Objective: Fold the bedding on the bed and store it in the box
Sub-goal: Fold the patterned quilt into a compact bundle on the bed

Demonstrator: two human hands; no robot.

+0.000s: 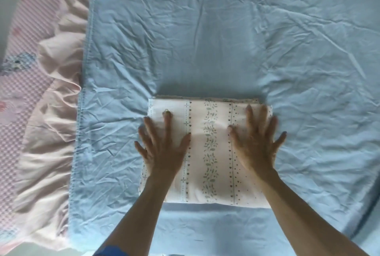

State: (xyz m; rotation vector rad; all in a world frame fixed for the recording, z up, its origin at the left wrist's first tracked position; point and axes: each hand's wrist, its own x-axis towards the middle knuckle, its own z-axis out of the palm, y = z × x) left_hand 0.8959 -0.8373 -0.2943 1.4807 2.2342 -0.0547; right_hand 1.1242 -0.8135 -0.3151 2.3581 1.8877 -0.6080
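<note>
A folded white bedding bundle (207,153), printed with green vine and small heart stripes, lies as a neat rectangle on the wrinkled light blue sheet (205,39) near me. My left hand (162,144) lies flat on its left part with fingers spread. My right hand (257,142) presses flat on its right part, fingers spread toward the far edge. No storage box is in view.
At the left, a pink ruffled bed skirt (53,111) and a pink checked cover (20,70) hang off the bed's side. The blue sheet's stitched edge (84,91) runs along the left. A dark curved edge (368,214) shows at the lower right.
</note>
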